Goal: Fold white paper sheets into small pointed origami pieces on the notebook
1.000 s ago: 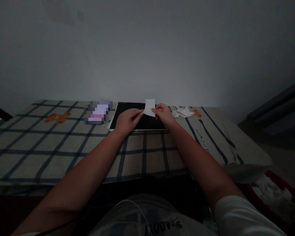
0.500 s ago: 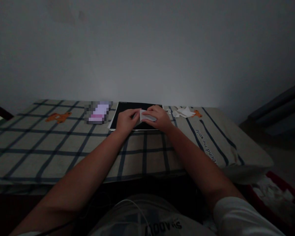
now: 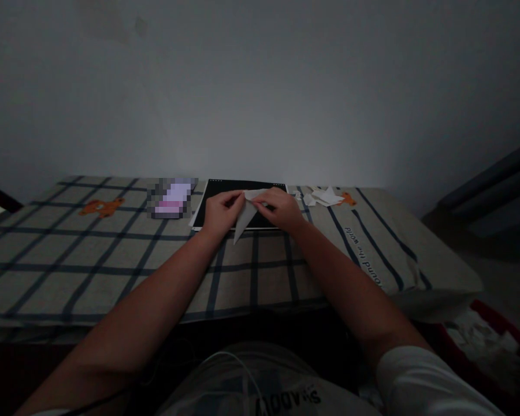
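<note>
1. Since earlier frame: thin white pointed paper (image 3: 245,219) has dropped its tip past the near edge of flat black rectangular pad (image 3: 208,211).
2. Bare left hand (image 3: 220,212), bare right hand (image 3: 283,208): fingertips clamped on it, above pad.
3. Small, even pinches should suit.
4. Room nearside, over beige checked cloth (image 3: 238,280); torn white paper scraps (image 3: 326,197) right.

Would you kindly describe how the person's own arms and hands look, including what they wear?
The left hand and right hand wear no visible gloves or watch. Both forearms are bare. A pale short sleeve covers the right upper arm; on the left only a sliver of pale cloth shows.
</note>
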`<act>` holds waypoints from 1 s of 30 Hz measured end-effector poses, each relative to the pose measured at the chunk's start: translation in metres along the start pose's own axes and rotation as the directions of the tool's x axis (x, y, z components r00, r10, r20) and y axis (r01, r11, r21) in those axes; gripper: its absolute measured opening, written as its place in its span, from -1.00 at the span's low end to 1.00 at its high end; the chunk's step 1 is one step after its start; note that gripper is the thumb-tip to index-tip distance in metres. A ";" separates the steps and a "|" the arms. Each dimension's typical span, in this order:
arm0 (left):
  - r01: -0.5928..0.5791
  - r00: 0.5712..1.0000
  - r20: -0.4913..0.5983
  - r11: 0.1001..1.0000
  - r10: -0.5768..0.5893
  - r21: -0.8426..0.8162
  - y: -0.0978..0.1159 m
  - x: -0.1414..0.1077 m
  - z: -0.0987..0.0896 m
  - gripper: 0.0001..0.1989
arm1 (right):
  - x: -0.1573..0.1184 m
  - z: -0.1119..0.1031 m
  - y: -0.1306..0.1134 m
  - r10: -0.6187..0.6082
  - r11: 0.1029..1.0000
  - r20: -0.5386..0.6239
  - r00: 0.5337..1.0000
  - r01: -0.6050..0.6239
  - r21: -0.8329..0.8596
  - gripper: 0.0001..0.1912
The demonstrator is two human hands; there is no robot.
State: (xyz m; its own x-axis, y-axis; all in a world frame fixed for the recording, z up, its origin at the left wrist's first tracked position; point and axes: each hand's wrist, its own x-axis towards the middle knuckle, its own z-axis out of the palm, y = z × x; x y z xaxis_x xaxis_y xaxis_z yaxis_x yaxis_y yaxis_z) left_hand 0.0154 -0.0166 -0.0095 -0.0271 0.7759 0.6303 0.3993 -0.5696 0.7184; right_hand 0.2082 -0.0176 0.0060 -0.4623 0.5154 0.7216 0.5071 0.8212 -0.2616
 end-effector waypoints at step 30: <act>-0.048 0.997 0.062 0.996 0.043 0.073 0.014 -0.002 -0.005 -0.73 | 0.003 -0.005 -0.009 0.096 0.987 -0.072 0.993 -0.085 0.137 -0.72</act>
State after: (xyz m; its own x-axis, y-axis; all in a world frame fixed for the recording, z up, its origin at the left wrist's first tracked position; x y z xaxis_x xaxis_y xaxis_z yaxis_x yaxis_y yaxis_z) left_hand 0.0166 -0.0274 0.0009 0.0471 0.7658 0.6413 0.4660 -0.5847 0.6640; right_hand 0.2061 -0.0247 0.0142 -0.3586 0.5726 0.7373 0.4404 0.8001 -0.4072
